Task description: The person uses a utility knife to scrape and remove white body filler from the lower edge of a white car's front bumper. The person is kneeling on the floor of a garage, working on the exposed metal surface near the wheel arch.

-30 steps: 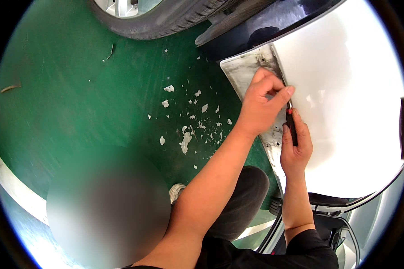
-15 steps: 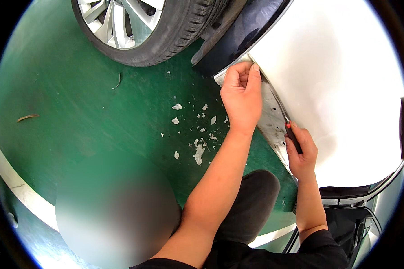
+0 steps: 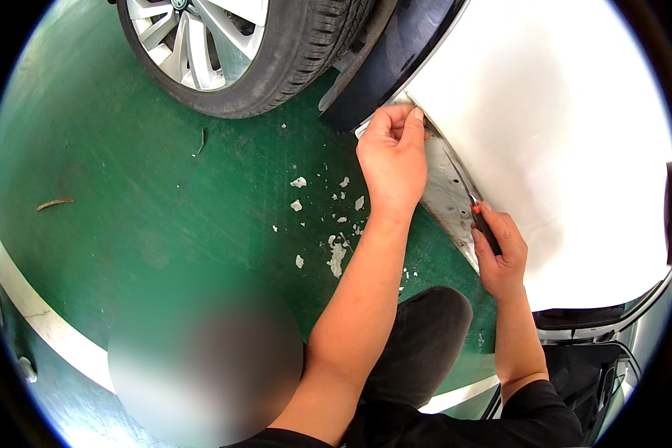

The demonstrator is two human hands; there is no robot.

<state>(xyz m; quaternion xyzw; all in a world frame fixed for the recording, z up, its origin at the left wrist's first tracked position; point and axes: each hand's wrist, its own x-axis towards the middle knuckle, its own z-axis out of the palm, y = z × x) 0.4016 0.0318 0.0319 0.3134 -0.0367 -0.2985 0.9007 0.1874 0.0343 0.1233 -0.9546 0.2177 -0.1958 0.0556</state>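
Left hand [image 3: 392, 153]: forearm rising from the lower edge, long and slanting rightward, wrist nearly straight, back of the hand uppermost; fingers curled inward, thumb laid up beside them, tips at the upper lower-edge corner of a white panel [image 3: 537, 149]; whether they pinch that edge cannot be told

Right hand [image 3: 504, 250]: lower and to the right of the left hand, forearm upright from a black sleeve [image 3: 537, 411], thumb and fingers closed around the handle of a slim tool [image 3: 487, 233]

Slim tool: in the right hand, black handle with red collar, thin dark blade running up and leftward toward the left hand, tip well short of it

Grimy strip [image 3: 444, 188]: between the two hands, under the blade, pale with dark smears and small holes, bordering the white panel

White panel: right of the left hand and above the right, broad and glossy

Dark trim [image 3: 396, 67]: just above the left hand

Tyre [image 3: 306, 63]: above and left of the left hand, around a silver wheel [image 3: 198, 48]

White flakes [image 3: 337, 257]: left of the left forearm, scattered on a green floor [image 3: 164, 194]
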